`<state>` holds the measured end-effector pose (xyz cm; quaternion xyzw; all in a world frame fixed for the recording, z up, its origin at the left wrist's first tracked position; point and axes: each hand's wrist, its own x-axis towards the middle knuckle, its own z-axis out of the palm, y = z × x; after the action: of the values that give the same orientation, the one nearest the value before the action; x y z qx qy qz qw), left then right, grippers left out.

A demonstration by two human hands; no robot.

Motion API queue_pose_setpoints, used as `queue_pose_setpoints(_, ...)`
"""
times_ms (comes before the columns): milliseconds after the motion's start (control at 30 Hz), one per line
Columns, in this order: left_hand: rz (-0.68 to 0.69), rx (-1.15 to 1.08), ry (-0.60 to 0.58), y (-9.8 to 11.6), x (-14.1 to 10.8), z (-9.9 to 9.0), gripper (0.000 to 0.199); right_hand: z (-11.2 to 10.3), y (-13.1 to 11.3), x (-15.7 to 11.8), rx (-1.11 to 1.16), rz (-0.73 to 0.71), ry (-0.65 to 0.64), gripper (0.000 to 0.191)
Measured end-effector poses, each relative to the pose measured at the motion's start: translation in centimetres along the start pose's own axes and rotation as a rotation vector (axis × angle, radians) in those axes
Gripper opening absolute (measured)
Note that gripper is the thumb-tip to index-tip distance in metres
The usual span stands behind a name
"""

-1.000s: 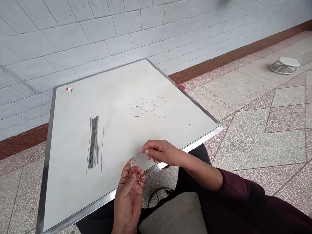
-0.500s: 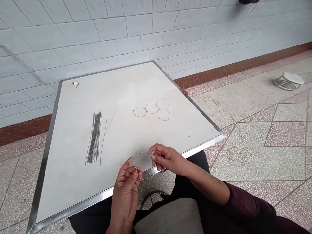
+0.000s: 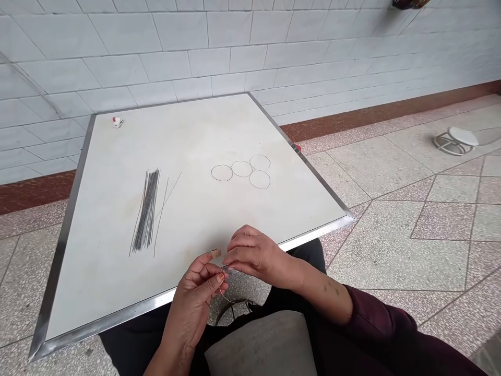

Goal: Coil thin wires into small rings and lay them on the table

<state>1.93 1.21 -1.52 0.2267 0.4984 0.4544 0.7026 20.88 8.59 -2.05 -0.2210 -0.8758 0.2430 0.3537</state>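
A thin wire ring [image 3: 228, 300] is in my hands at the table's front edge, its lower arc hanging below the fingers. My left hand [image 3: 198, 292] pinches it between thumb and fingers; one fingertip has a tan bandage or tape. My right hand [image 3: 258, 258] is closed on the wire beside the left thumb, hiding its upper part. Beyond them on the white table [image 3: 195, 130] lie several wire rings [image 3: 260, 179], touching or nearly touching. To the left is a bundle of straight wires [image 3: 146, 211], with two loose wires [image 3: 160, 219] beside it.
A small red and white object [image 3: 118, 121] sits in the table's far left corner. The table has a metal rim [image 3: 136, 309]. A tiled wall [image 3: 176, 52] stands behind it. On the floor to the right is a white-topped stool [image 3: 457, 140].
My right hand has moved left and down, from the ring's right side to beside my left thumb. The view has shifted slightly.
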Motion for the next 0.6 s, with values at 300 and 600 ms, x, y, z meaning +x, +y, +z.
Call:
queue_pose_setpoints(300, 0.049, 0.074, -0.015, 0.0, -0.5, 0.3, 0.041, -0.2, -0.8, 0.0, -0.008, 0.016, -0.038, 0.011)
queue_pose_setpoints(600, 0.029, 0.012, 0.005, 0.1, -1.1, 0.9, 0.041, 0.4, -0.9, -0.6, 0.051, 0.048, 0.004, 0.009)
